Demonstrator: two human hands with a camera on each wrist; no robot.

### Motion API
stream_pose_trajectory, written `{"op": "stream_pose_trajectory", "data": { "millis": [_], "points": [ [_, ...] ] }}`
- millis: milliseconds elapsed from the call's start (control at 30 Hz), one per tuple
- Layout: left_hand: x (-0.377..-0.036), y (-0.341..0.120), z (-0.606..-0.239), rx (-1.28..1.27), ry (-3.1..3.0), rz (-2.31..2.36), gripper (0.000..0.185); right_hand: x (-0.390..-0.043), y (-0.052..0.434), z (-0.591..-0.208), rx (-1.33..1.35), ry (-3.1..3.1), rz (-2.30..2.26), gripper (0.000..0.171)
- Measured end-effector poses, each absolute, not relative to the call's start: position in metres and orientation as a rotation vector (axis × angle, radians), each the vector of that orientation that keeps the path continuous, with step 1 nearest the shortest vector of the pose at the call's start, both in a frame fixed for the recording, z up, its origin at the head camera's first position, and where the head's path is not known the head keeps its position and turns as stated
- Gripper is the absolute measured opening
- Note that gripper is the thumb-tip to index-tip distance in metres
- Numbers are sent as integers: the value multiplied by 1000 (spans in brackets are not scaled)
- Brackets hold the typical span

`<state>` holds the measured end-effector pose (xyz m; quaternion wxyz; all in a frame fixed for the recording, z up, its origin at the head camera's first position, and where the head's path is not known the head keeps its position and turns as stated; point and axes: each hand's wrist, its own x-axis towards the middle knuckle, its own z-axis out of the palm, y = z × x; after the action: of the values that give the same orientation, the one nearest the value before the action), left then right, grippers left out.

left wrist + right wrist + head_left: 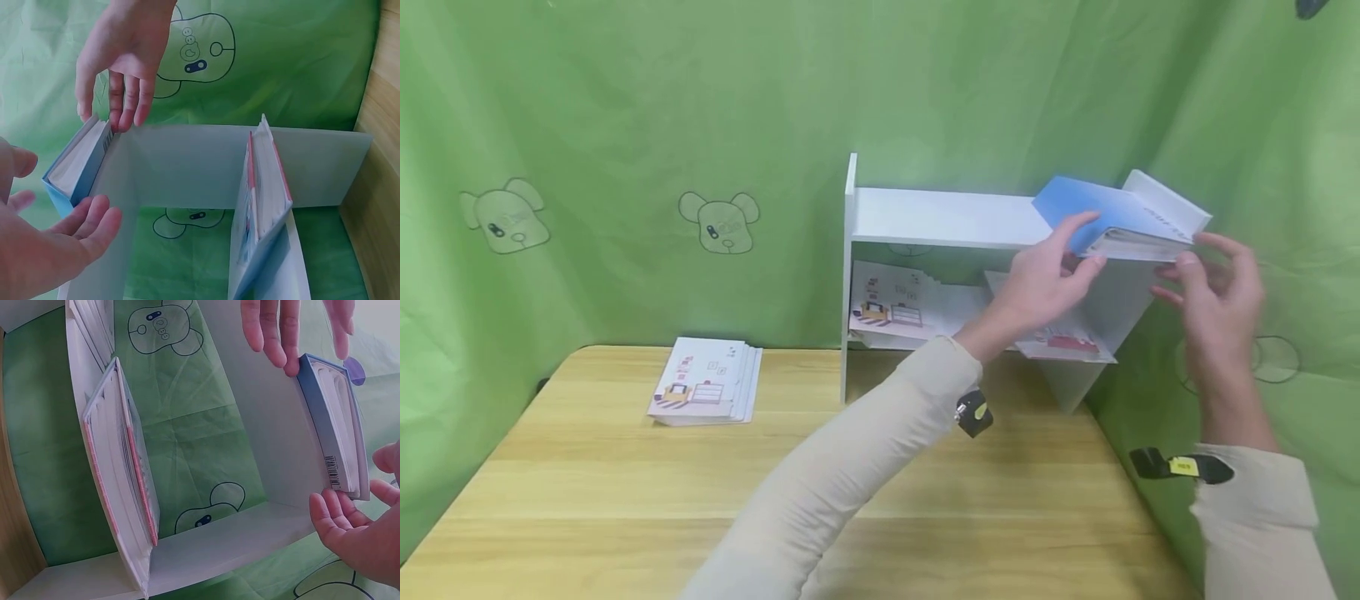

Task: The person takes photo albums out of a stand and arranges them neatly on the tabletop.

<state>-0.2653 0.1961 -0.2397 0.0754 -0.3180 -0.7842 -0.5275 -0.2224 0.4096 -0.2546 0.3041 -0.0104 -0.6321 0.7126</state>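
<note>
A thick book with a blue cover (1078, 204) is at the right end of the white shelf unit's top board (940, 217), beside the end panel (1172, 204). Its page edges face the front, and a barcode shows in the right wrist view. At the book's left corner is my left hand (1037, 279), index finger over the cover and thumb lower. My right hand (1221, 304) is around its right corner. In the wrist views the fingertips of both hands reach the book's ends, while each thumb stands apart from it in its own wrist view.
Several white booklets (891, 300) stand at the left of the lower shelf, and a book with red edging (1067, 342) is at its right. Another booklet stack (696, 379) lies on the wooden table (820, 500). Green curtain (625, 125) surrounds the back and sides.
</note>
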Motion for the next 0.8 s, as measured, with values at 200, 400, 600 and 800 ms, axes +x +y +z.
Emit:
{"op": "stream_pose_trajectory", "data": {
  "millis": [200,400,600,800],
  "points": [
    [-267,197,-235,-916,-2379,-1542,51,-226,408,-252,-16,-1650,1953,41],
    [-269,200,-230,-882,-2426,-1515,47,-228,407,-247,-47,-1632,2004,38],
    [-270,205,-226,-861,-2471,-1475,46,-226,406,-246,-65,-1635,2043,36],
    [-272,208,-221,-879,-2523,-1412,46,-226,404,-247,-45,-1645,2041,34]
  ]
}}
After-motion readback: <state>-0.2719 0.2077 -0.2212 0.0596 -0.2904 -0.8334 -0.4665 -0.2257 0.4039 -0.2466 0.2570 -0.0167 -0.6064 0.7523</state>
